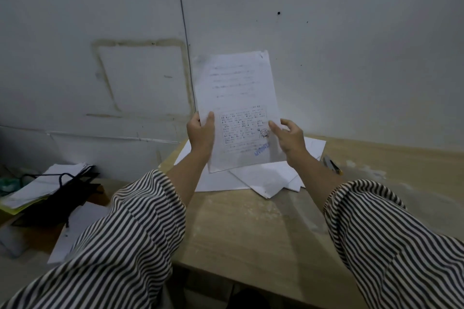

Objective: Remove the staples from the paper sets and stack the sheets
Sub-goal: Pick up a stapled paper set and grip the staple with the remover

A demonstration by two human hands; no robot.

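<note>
I hold a printed paper set [238, 98] upright in front of the wall, above the table. My left hand [200, 133] grips its lower left edge, thumb on the front. My right hand [288, 138] pinches its lower right edge with thumb and fingers. The page shows lines of text, a boxed text block and blue handwriting near the bottom. Its top right corner looks creased; whether a staple sits there I cannot tell. Under my hands a loose pile of white sheets [266, 178] lies fanned on the wooden table [251, 233].
A small tool with a yellow tip [331, 164] lies on the table right of the pile. At the left, a black bag [62, 195] holds more papers [45, 185], with a white sheet [75, 228] beside it. The wall stands close behind.
</note>
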